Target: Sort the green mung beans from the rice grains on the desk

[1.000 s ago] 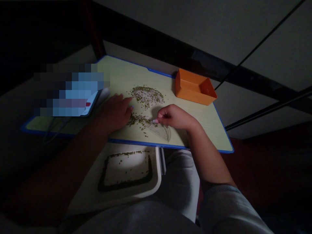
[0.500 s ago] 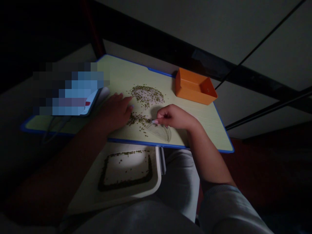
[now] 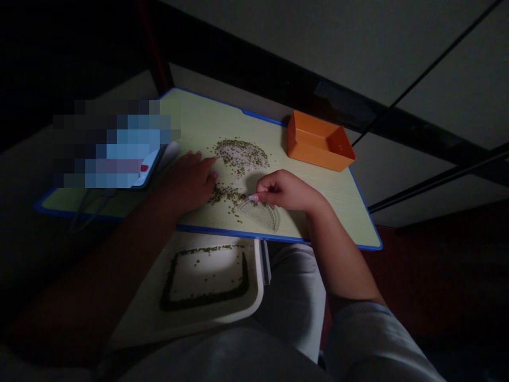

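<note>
My right hand (image 3: 280, 190) pinches the straight edge of a clear protractor (image 3: 260, 213), whose curved side faces me. Its edge lies beside a thin spread of small green beans (image 3: 227, 195) on the tabletop (image 3: 326, 212). On the left, my left hand (image 3: 193, 180) rests with fingers stretched out, holding nothing, its thumb near the same beans. Farther back lies a larger heap of green beans mixed with whitish grains (image 3: 242, 156). Below the table edge, a white tub (image 3: 258, 297) holds more green beans, gathered mostly along its sides.
An orange box (image 3: 318, 154) stands at the back right of the table. At the left, a lit screen device (image 3: 149, 167), partly blurred out, has a cable (image 3: 85, 212) trailing over the table edge. A pale panelled surface (image 3: 358, 53) rises behind the table.
Both hands and the protractor keep nearly the same place. The beans look much as before; only the view has shifted slightly.
</note>
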Demonstrator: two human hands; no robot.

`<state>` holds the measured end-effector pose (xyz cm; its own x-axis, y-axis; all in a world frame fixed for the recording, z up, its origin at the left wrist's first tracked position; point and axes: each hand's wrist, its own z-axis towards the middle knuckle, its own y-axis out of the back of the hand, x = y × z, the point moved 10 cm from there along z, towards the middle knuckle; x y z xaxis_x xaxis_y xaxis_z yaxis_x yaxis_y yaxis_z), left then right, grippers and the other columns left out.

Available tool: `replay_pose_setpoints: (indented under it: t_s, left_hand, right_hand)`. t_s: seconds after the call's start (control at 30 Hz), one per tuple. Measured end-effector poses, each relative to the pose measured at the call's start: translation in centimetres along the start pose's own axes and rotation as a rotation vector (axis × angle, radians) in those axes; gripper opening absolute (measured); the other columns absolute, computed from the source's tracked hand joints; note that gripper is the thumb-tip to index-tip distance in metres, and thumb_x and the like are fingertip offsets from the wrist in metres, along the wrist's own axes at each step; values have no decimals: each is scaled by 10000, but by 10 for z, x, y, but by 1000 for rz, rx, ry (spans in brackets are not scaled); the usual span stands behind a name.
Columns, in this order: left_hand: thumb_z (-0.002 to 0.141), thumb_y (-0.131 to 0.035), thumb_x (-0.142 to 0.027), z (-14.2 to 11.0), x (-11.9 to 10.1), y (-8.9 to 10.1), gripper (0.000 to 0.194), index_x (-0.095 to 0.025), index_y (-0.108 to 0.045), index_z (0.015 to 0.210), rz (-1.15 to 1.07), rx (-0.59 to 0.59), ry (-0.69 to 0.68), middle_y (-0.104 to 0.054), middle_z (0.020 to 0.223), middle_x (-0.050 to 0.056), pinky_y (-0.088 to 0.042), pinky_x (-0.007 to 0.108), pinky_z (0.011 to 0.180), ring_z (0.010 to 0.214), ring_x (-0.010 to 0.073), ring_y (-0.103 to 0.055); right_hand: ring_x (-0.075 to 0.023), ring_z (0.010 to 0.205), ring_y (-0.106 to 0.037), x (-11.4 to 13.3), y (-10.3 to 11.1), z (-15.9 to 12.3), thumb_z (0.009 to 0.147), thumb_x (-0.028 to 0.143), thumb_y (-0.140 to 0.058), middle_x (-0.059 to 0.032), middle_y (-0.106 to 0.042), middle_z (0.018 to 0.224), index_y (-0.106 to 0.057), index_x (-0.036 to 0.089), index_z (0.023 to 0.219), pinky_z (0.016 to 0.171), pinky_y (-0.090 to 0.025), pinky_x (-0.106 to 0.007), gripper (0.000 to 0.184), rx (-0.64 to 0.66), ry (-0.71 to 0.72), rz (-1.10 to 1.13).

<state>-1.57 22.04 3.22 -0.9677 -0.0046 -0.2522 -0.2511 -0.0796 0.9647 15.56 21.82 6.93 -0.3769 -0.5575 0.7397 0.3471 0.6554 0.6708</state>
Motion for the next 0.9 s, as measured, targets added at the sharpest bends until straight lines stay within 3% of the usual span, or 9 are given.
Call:
replay_pose_setpoints:
  t_s: [0.27,0.43,0.63,0.9]
  left_hand:
    - [1063,-317,-415,1,2,-3,623,-199,-500,1618,-3,-7,-23,-535,1669,126,-294,478,1354,1631,320,-381]
    - [1044,-360,-404,1,1,0,608,-228,-521,1602,-31,-32,-45,-594,1620,112,-326,512,1341,1614,327,-410]
    - [1048,-357,-395,-1,0,0,623,-184,-506,1615,-6,-6,-9,-519,1689,138,-314,493,1347,1632,334,-383]
    - [1059,-298,-421,1,2,-3,633,-201,-501,1617,-9,-10,-28,-540,1671,120,-295,498,1353,1636,323,-378]
  right_hand:
    - [-110,607,-461,3,-4,1,977,430,-658,50,-544,601,-611,184,726,648,-311,-277,355,24,-6,-34]
    - [-111,609,-460,4,-5,1,970,377,-661,53,-541,602,-589,190,713,651,-317,-272,326,26,-8,-25]
    - [-104,609,-431,3,-5,3,969,279,-655,63,-520,599,-586,186,711,656,-298,-278,283,17,-40,-79]
    - [-101,607,-413,1,-2,3,959,277,-657,62,-514,590,-588,183,692,657,-272,-286,291,-23,-57,-111]
